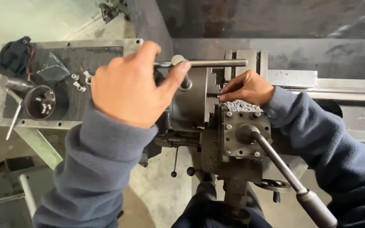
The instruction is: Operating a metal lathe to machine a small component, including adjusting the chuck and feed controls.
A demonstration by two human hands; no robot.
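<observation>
Hands at frame centre: left hand [127,84] grips the steel chuck-key bar [210,63]; right hand [246,88] pinches at the grey lathe chuck [193,101], above the black lever [288,173].

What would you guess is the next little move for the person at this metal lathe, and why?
Probably a small turn of the steel T-handle chuck key. The left hand grips it where it sits in the round grey chuck, while the right hand pinches something small at the stepped chuck teeth, seemingly steadying it.
</observation>
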